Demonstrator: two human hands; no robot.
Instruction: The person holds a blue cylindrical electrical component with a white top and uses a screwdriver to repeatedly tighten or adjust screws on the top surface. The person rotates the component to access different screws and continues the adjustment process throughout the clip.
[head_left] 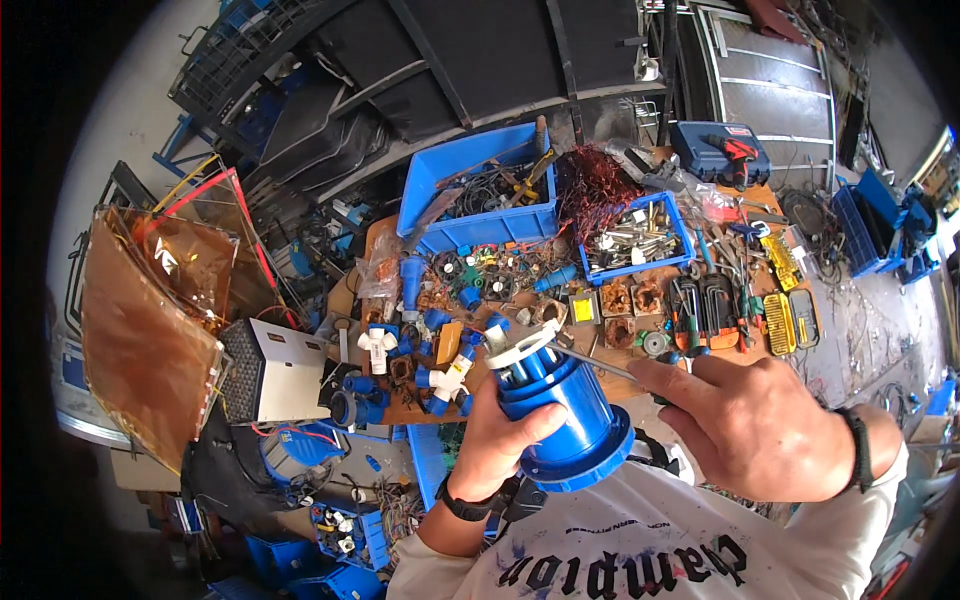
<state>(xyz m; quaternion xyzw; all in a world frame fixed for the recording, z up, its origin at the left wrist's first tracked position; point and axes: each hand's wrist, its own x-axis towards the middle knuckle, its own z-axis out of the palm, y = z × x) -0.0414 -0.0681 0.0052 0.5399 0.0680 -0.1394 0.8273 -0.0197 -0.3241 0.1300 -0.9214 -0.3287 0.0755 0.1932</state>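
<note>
My left hand [497, 440] is wrapped round a large blue industrial plug [590, 410], tilted in front of my chest. At its upper end sits a whitish plastic ring [522, 350] above several metal-and-blue prongs. The fingers of my right hand [770, 425] are closed round a screwdriver, whose thin metal shaft [600, 362] points left to the ring. Most of the screwdriver's handle is hidden in the hand. Whether the tip touches a screw cannot be made out. Just left of the plug lie white and blue pipe-like fittings [450, 375] on the workbench [410, 410].
A big blue crate [480, 238] of cables stands at the bench's back. Right of it are a blue tray [640, 272] of metal parts, a case [700, 150] and a red drill [738, 155]. Pliers and clamps [718, 305] lie at the right, a white-grey box [285, 370] at the left.
</note>
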